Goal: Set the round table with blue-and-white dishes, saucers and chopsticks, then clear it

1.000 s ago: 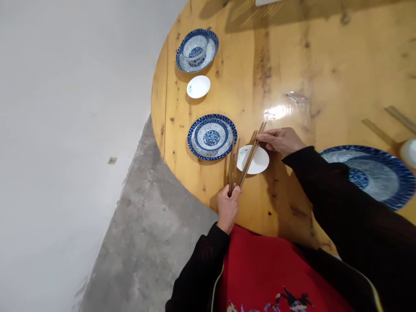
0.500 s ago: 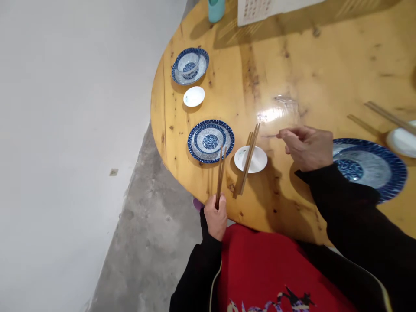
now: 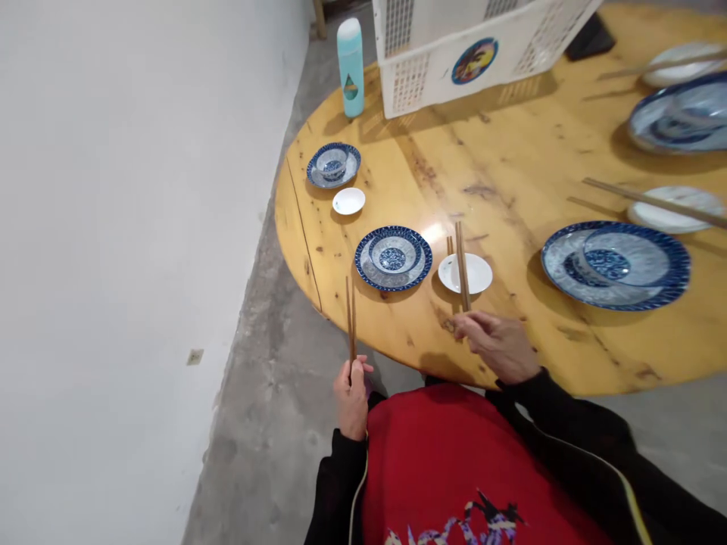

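A pair of brown chopsticks [image 3: 351, 318] points up from my left hand [image 3: 353, 390], which is closed around their lower ends just off the table edge. My right hand [image 3: 503, 348] pinches the near end of a second pair of chopsticks [image 3: 462, 265]. That pair lies across a small white dish [image 3: 480, 274], its far ends reaching past the rim. Left of this dish, a clear-sided bowl [image 3: 393, 259] with a blue pattern rests on a blue-rimmed plate [image 3: 420, 278].
Another plate with a bowl [image 3: 673, 261] is on the right, beside a white dish [image 3: 704, 198] bearing chopsticks. Farther left are a plate [image 3: 313, 163] and a small dish [image 3: 348, 201]. A white plastic crate [image 3: 420, 83] and turquoise bottle [image 3: 352, 72] stand at the back.
My right hand has come down and left, from above the table to the near end of the chopsticks on the dish. My left hand still holds its pair. The view has tilted up.
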`<move>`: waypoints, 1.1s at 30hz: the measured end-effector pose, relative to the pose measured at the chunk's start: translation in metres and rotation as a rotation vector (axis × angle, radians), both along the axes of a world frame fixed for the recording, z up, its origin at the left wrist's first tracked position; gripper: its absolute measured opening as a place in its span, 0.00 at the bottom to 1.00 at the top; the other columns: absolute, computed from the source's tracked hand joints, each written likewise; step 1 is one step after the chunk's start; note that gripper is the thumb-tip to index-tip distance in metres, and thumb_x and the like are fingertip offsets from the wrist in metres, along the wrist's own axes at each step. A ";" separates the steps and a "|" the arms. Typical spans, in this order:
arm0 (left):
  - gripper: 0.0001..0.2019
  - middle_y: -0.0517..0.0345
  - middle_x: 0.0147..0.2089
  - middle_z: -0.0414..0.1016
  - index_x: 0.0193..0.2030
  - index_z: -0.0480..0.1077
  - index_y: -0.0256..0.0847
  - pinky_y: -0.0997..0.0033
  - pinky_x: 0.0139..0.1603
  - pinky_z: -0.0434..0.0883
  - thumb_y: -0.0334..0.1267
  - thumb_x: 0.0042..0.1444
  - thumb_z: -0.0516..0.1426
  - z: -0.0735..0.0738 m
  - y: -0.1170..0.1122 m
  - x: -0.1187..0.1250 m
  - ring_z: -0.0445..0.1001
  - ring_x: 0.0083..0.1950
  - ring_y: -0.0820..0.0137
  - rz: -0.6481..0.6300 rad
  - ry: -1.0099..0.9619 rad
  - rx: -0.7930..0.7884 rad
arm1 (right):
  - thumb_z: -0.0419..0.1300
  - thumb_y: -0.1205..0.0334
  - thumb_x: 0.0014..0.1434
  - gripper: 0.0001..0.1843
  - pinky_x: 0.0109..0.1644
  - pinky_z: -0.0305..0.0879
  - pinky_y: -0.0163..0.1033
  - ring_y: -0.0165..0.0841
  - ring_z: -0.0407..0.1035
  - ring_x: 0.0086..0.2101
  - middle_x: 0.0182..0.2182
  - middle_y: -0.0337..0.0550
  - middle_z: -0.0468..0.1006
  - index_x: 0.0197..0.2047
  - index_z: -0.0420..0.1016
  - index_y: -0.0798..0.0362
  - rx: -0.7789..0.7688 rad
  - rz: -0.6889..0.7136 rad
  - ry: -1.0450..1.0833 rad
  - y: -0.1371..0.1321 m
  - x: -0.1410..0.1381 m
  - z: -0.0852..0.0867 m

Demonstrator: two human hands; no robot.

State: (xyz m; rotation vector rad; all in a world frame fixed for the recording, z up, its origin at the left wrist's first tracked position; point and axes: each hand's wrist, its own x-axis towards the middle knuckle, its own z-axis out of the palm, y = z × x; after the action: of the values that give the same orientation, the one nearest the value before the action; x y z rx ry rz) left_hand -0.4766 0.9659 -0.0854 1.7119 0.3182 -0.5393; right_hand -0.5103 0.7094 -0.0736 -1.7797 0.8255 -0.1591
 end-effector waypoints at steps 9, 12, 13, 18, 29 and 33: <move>0.29 0.55 0.29 0.75 0.40 0.75 0.35 0.72 0.25 0.50 0.63 0.62 0.52 0.015 0.056 0.023 0.51 0.21 0.79 -0.358 0.007 -0.226 | 0.69 0.40 0.51 0.23 0.26 0.63 0.35 0.28 0.63 0.21 0.18 0.37 0.71 0.34 0.81 0.54 0.472 0.165 -0.293 0.127 0.062 0.019; 0.30 0.53 0.30 0.76 0.40 0.76 0.35 0.72 0.25 0.50 0.65 0.62 0.52 0.012 0.069 0.033 0.52 0.21 0.79 -0.391 0.005 -0.282 | 0.70 0.42 0.50 0.21 0.26 0.64 0.36 0.28 0.64 0.22 0.22 0.40 0.75 0.35 0.82 0.53 0.451 0.207 -0.334 0.137 0.078 0.022; 0.30 0.53 0.30 0.76 0.40 0.76 0.35 0.72 0.25 0.50 0.65 0.61 0.53 0.011 0.072 0.039 0.52 0.21 0.79 -0.399 -0.003 -0.297 | 0.71 0.42 0.50 0.21 0.27 0.64 0.36 0.28 0.65 0.23 0.24 0.41 0.77 0.36 0.83 0.52 0.440 0.216 -0.339 0.139 0.085 0.023; 0.29 0.53 0.31 0.77 0.43 0.77 0.35 0.73 0.26 0.55 0.63 0.62 0.53 0.004 0.076 0.085 0.57 0.22 0.78 -0.431 -0.049 -0.351 | 0.69 0.42 0.52 0.19 0.28 0.64 0.37 0.29 0.65 0.24 0.23 0.41 0.75 0.31 0.83 0.51 0.351 0.276 -0.366 0.144 0.130 0.026; 0.15 0.49 0.51 0.82 0.53 0.78 0.43 0.61 0.59 0.70 0.39 0.66 0.53 0.007 0.050 0.246 0.78 0.53 0.59 -0.636 -0.394 -0.024 | 0.59 0.53 0.64 0.13 0.34 0.69 0.40 0.35 0.72 0.27 0.24 0.42 0.76 0.29 0.78 0.47 -0.208 0.243 -0.474 0.134 0.245 0.043; 0.14 0.47 0.51 0.81 0.52 0.77 0.43 0.59 0.60 0.72 0.37 0.66 0.52 -0.002 0.028 0.303 0.78 0.54 0.59 -0.774 -0.568 0.056 | 0.58 0.61 0.66 0.12 0.43 0.75 0.42 0.38 0.79 0.36 0.32 0.46 0.83 0.32 0.79 0.46 -0.483 0.197 -0.558 0.137 0.268 0.042</move>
State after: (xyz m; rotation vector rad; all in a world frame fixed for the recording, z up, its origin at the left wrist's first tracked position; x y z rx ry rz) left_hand -0.1741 0.9935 -0.0872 1.9321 -0.7711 -0.5595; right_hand -0.2421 0.8460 -0.0319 -2.0992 0.2115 -0.7372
